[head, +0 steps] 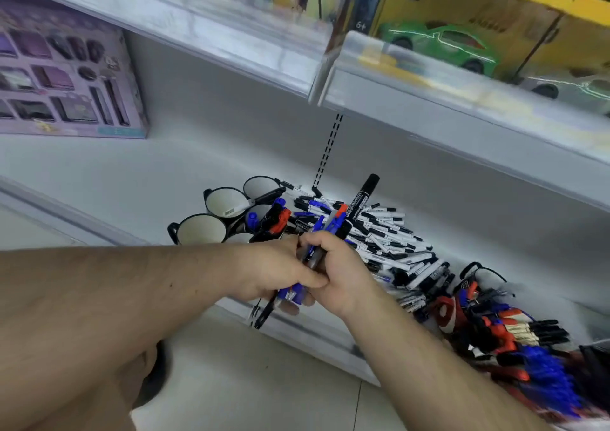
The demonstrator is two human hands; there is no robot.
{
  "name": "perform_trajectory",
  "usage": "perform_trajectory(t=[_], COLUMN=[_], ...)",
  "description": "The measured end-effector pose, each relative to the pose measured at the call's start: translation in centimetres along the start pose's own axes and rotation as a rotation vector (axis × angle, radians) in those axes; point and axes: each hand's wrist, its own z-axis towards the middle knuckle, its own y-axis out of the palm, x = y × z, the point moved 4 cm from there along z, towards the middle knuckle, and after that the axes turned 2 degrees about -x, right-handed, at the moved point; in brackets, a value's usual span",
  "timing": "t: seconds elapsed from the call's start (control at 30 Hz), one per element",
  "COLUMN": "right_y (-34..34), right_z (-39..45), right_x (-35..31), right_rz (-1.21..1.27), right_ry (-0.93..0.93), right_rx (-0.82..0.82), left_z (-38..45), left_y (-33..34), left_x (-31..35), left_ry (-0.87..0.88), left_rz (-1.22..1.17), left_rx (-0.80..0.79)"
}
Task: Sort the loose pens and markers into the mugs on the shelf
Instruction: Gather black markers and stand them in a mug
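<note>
left hand: bare, no ring, no glove
right hand: bare, no ring
arms: bare, no sleeves, thin hairs, small dark dot at 9 o'clock from hands

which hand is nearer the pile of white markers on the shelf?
Right. The right hand sits at the pile edge, gripping a bundle of pens; the left hand is farther left, beside the mugs.

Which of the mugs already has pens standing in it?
The mug nearest the marker pile: blue, red and black pens stand in it. The other mugs show bare white insides.
</note>
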Motion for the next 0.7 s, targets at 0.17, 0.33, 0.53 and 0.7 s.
perform_trajectory(t=[0.17, 0.33, 0.53, 0.7], right_y=[0.5, -0.4, -2.7, -6.6], right_z=[-2.8, -4.0, -5.9, -7.4], right_x=[-0.6, -0.6, -0.8, -2.0], right_rz=[-0.052, -0.388, -0.480, -0.532], right_ry=[-0.113, -0.221, -0.175, -0.292], right_rx=[-0.044, 0.116, 0.140, 0.209], left_z=[-1.3, -1.4, -1.2, -1.8], left_y=[0.5, 1.0, 0.5, -0.6], left_x=[-0.4, -0.4, -0.4, 0.1], left_ry=[-0.026, -0.032, -0.020, -0.044], left_rz=[0.009, 0.112, 0.092, -0.171], left_rx=[-0.018, 0.039, -0.041, -0.034])
